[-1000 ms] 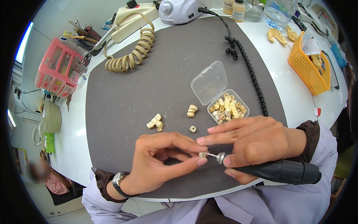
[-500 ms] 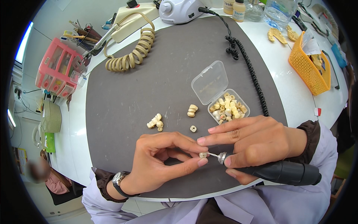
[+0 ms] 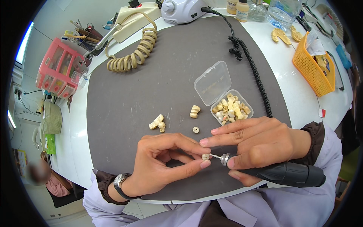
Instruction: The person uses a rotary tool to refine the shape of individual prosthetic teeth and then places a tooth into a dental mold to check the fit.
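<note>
My left hand [image 3: 166, 159] pinches a small cream dental crown [image 3: 205, 156] between thumb and forefinger. In my right hand [image 3: 261, 145] lies a black dental handpiece [image 3: 289, 174], its thin bur [image 3: 215, 156] meeting the crown's right side. The right fingertips rest close to the left forefinger. Just beyond my hands sits a single crown [image 3: 195, 129], and farther off a short joined piece of crowns [image 3: 195, 111]. To the left lies a small group of crowns [image 3: 157, 123]. A clear plastic box [image 3: 249, 116] with its lid [image 3: 213, 84] raised holds many crowns in cream and brownish shades.
A grey mat [image 3: 124, 98] covers the white table. Beyond it stand a white control unit [image 3: 181, 10] with a black coiled cord [image 3: 261, 81] and a beige unit with a coiled hose [image 3: 130, 62]. Pink drawers [image 3: 58, 70] are left; a yellow basket [image 3: 315, 72] and dental casts [image 3: 280, 36] right.
Almost nothing differs. Both hands keep the same hold, and the bur stays at the crown.
</note>
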`<state>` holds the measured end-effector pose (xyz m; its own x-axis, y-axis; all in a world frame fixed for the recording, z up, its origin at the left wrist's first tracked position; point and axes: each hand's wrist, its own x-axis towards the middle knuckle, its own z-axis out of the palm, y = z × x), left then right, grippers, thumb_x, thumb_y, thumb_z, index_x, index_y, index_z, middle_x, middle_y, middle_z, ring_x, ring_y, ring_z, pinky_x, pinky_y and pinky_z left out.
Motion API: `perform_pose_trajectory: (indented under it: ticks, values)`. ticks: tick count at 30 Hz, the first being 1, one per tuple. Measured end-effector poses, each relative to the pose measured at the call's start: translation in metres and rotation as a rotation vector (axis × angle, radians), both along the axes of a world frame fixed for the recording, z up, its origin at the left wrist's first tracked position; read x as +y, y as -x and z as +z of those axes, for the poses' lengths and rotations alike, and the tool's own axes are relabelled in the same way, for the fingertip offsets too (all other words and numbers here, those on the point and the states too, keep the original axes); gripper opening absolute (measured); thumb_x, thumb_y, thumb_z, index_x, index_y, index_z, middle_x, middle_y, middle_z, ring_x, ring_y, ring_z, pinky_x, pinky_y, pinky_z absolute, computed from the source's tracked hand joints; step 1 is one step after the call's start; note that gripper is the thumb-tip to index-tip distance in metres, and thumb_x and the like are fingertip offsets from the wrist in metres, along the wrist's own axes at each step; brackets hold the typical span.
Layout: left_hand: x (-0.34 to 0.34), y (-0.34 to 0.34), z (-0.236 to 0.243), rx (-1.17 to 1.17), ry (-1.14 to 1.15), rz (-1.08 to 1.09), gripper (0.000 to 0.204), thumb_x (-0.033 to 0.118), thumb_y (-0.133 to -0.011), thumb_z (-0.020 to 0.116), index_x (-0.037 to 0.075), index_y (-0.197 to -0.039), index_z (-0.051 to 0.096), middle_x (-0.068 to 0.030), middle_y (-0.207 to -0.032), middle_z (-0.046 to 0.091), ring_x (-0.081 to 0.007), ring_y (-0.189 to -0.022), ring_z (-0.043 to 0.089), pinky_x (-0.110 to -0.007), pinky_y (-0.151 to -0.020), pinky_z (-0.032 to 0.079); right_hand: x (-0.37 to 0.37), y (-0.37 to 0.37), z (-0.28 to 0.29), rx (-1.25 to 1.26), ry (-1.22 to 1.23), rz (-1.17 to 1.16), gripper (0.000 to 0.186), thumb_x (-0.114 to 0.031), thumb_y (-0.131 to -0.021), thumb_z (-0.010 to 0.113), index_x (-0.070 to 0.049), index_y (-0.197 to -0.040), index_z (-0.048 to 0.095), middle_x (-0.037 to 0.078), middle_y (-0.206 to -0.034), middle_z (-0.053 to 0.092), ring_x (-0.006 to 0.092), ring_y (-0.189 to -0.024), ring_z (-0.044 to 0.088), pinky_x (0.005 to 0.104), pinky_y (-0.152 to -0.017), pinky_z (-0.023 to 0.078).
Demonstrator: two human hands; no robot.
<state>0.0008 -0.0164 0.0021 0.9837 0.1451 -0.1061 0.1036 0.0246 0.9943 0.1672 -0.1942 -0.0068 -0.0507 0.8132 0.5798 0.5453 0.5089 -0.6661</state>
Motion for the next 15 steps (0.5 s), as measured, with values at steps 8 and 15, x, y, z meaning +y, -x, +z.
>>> perform_pose_trajectory:
  ticks: [8,15]
  values:
    - [0.0003,-0.0006,0.0001,-0.004,0.000,-0.011,0.018,-0.012,-0.077,0.075,-0.007,-0.093,0.067,-0.0191,-0.096,0.070,-0.0213,-0.089,0.072,-0.026,-0.075,0.062,-0.0005,-0.0012,0.0012,-0.010,0.004,0.014,0.018,-0.002,-0.081,0.074,-0.004,-0.090,0.058,0.012,-0.066,0.067,0.0373,-0.106,0.068,0.0487,-0.092,0.056]
    - [-0.0003,0.0001,0.0004,0.006,0.002,-0.009,0.018,-0.012,-0.078,0.075,-0.007,-0.093,0.067,-0.0193,-0.096,0.069,-0.0217,-0.089,0.072,-0.026,-0.074,0.062,-0.0012,-0.0031,0.0015,-0.044,0.013,0.037,0.019,-0.002,-0.081,0.075,-0.004,-0.091,0.058,0.012,-0.066,0.066,0.0373,-0.106,0.068,0.0487,-0.092,0.056]
